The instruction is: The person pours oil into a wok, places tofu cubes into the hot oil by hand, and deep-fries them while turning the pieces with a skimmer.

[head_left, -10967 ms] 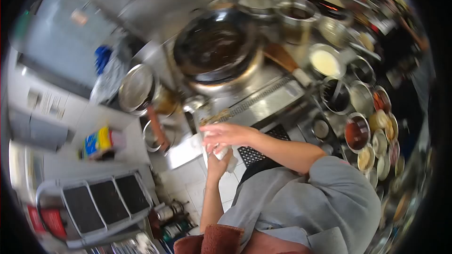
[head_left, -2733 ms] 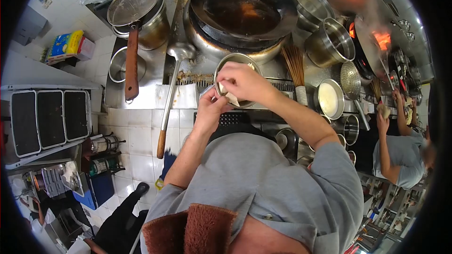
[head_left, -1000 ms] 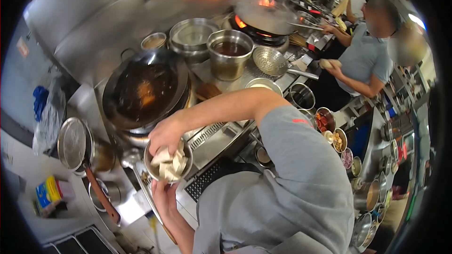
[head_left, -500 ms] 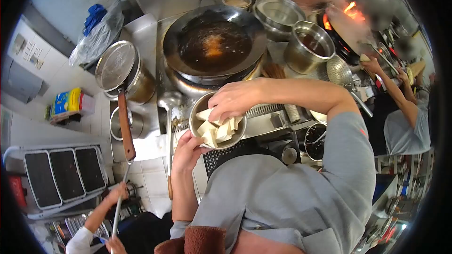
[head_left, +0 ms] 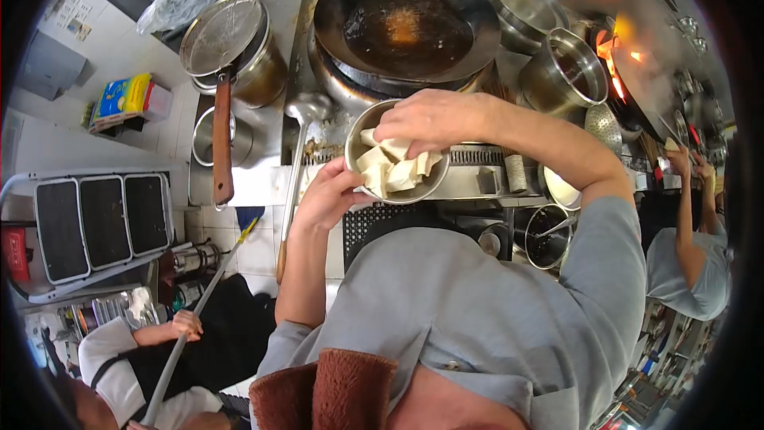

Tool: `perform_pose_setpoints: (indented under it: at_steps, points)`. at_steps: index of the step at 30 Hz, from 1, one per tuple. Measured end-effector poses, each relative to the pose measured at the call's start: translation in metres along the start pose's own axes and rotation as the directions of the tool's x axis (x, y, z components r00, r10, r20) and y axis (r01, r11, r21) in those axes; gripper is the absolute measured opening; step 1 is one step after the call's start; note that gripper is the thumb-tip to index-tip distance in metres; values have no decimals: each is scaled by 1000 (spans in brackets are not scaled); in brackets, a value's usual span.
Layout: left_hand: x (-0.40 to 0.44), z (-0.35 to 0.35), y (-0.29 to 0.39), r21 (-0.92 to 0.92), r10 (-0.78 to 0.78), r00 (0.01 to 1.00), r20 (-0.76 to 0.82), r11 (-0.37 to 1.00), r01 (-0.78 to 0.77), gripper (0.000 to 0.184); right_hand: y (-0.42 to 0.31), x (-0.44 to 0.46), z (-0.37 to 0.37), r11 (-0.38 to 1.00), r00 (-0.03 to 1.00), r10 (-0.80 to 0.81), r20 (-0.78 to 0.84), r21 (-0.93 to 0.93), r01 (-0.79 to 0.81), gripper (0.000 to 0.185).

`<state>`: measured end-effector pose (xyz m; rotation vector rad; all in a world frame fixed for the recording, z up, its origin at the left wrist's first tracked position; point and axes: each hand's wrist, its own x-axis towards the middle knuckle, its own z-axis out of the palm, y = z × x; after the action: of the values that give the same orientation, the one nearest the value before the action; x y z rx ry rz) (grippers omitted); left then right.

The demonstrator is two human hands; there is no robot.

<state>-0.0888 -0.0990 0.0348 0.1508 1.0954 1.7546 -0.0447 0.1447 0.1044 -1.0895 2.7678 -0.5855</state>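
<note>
White-tiled floor, steel counter, pale wall.

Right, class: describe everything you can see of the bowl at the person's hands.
The bowl is round and silvery, apparently metal, with a plain rim. Its mouth faces the camera, showing white pieces inside; its underside is hidden. The left hand holds its left side; the right hand reaches in over the far rim. It is nearer the person than the wok.
</note>
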Motion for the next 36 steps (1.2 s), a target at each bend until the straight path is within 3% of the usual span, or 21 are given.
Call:
perform_pose_setpoints:
  at_steps: [9, 11, 12, 14, 15, 16, 18, 19, 20, 22, 23, 24, 26, 28, 30, 32, 34, 36]
  points:
    - [2, -8, -6, 27, -30, 999, -29, 999, 30, 6, -3, 6, -2, 969, 985, 44, 170, -248, -1, 37]
    - [2, -11, -7, 16, -22, 999, -27, 1000, 22, 8, -1, 2, -6, 998, 999, 43, 27, -37, -42, 37]
    - [2, -11, -7, 5, -17, 1000, -24, 1000, 17, 11, -1, 0, -8, 998, 999, 44, 25, -41, -43, 37]
    - [2, -5, -5, -9, -6, 1000, -21, 1000, 5, 14, -4, -4, -13, 938, 972, 190, -140, 319, -137, 33]
    - [2, -3, -5, -27, 2, 1000, -26, 1000, -2, 16, -7, -4, -27, 895, 950, 312, -10, 339, -290, 31]
    - [3, -3, -7, -29, 5, 1000, -18, 1000, -6, 16, -2, -5, -31, 896, 949, 315, -9, 332, -294, 31]
    - [8, -5, -11, -50, 42, 999, -13, 998, -43, 20, 16, -11, -42, 879, 920, 339, -197, 415, -235, 29]
    - [9, -5, -12, -50, 51, 999, -14, 997, -52, 20, 30, -14, -47, 751, 890, 402, -214, 633, -187, 26]
    - [9, -4, -12, -46, 58, 998, 0, 997, -57, 20, 44, -21, -57, 766, 856, 464, -229, 589, -257, 26]
    - [7, -4, -14, -36, 37, 999, -32, 999, -39, 21, 69, -34, -67, 807, 783, 588, -205, 215, -550, 31]
    - [3, 3, -11, -83, 34, 997, -73, 996, -40, 17, 91, -43, -58, 787, 776, 604, -183, -19, -617, 33]
    - [3, 2, -12, -82, 44, 997, -70, 995, -50, 17, 113, -50, -44, 724, 765, 622, -167, -251, -643, 35]
    - [3, -4, -20, -83, 55, 994, -93, 995, -62, 18, 134, -54, -28, 543, 640, 768, -35, -496, -678, 35]
    - [2, -11, -24, -90, 57, 994, -96, 994, -65, 19, 150, -62, -27, 480, 573, 820, 13, -562, -674, 32]
    - [-2, -10, -22, -80, 37, 996, -87, 996, -44, 21, 184, -77, -23, 439, 570, 821, -26, -608, -661, 28]
    - [-5, -9, -20, -74, 54, 995, -82, 995, -60, 21, 158, -69, -49, 396, 549, 824, -136, -555, -732, 24]
    - [-7, -12, -21, -70, 68, 994, -84, 995, -74, 19, 99, -56, -69, 523, 640, 685, -347, -377, -764, 26]
    - [-8, -17, -23, -59, 70, 995, -72, 996, -74, 17, 41, -40, -73, 812, 778, 484, -400, -126, -570, 26]
